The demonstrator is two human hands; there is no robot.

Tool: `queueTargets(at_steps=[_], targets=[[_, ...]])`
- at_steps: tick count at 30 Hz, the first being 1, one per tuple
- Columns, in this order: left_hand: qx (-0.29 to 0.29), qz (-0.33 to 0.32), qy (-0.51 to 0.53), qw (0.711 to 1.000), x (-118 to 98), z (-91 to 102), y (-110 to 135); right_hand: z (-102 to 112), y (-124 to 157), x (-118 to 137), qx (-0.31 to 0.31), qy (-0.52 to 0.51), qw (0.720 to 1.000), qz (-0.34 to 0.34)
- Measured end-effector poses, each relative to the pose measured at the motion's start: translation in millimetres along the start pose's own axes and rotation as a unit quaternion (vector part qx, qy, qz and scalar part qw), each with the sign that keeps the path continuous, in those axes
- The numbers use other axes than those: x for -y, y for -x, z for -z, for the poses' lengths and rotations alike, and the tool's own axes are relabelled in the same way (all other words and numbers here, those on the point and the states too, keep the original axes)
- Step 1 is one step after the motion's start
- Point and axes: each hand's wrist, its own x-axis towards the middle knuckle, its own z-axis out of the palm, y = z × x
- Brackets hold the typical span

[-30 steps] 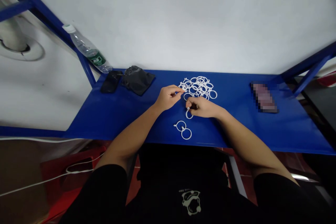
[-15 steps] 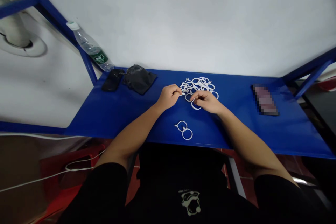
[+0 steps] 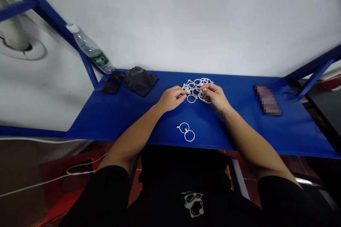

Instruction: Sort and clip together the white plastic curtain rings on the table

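Several white curtain rings (image 3: 196,93), each with a small eyelet, lie in a loose pile on the blue tabletop (image 3: 231,131). At the pile's left edge my left hand (image 3: 172,98) has its thumb and fingertips closed on a curtain ring, partly hidden by the fingers. My right hand (image 3: 217,97) pinches another curtain ring (image 3: 205,100) by its eyelet end, over the right side of the pile. Closer to my body, two curtain rings (image 3: 189,136) lie apart from the pile and touch each other.
A black drawstring pouch (image 3: 141,81) and a dark phone-like object (image 3: 113,82) lie at the left. Behind them a clear plastic bottle (image 3: 89,48) leans near the blue frame (image 3: 89,67). A blurred-out phone (image 3: 268,100) lies at the right. A white wall (image 3: 186,25) stands behind.
My right hand has moved up and slightly right over the pile, carrying its curtain ring away from the near edge. My left hand has shifted slightly right, its fingers less curled.
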Motion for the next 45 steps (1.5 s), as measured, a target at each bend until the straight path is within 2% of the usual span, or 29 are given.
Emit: queueTargets(at_steps=[2,5,7,11,14,20,25,28,35,41,45], targets=[[0.066,-0.004,0.019,0.998,-8.5,7.2,-0.1,1.5,-2.3,-2.3,0.000,-0.005,1.000,-0.003],[0.201,-0.012,0.013,0.979,-23.0,15.3,1.9,3.9,-5.5,-6.3,-0.006,-0.004,1.000,0.012],[0.258,-0.014,-0.007,0.966,-31.2,16.6,3.8,4.9,-6.5,-7.9,-0.016,0.001,1.000,0.027],[0.333,-0.008,-0.029,0.943,-38.9,10.6,6.0,3.7,-5.2,-7.0,-0.030,-0.009,0.999,0.030],[0.362,0.000,-0.043,0.931,-39.0,6.1,6.0,1.1,-3.6,-4.7,-0.039,-0.018,0.999,0.029],[0.324,0.024,-0.061,0.944,-39.4,10.1,3.7,0.8,-1.8,-0.9,-0.063,0.007,0.996,0.070],[0.357,0.024,-0.051,0.933,-44.4,8.5,4.3,6.0,-2.3,-1.8,-0.085,0.031,0.991,0.097],[0.352,0.013,-0.058,0.934,-45.6,4.1,5.6,8.5,-2.1,-2.6,-0.096,0.054,0.987,0.114],[0.282,-0.007,-0.075,0.956,-32.5,-1.2,7.1,10.1,7.9,1.0,-0.146,0.202,0.946,0.205],[0.213,-0.015,-0.064,0.975,-24.2,-5.5,6.0,11.5,8.5,-3.2,-0.087,0.294,0.917,0.256],[0.128,0.003,-0.055,0.990,-21.1,-6.1,5.7,12.5,5.4,-3.5,-0.096,0.343,0.889,0.286]])
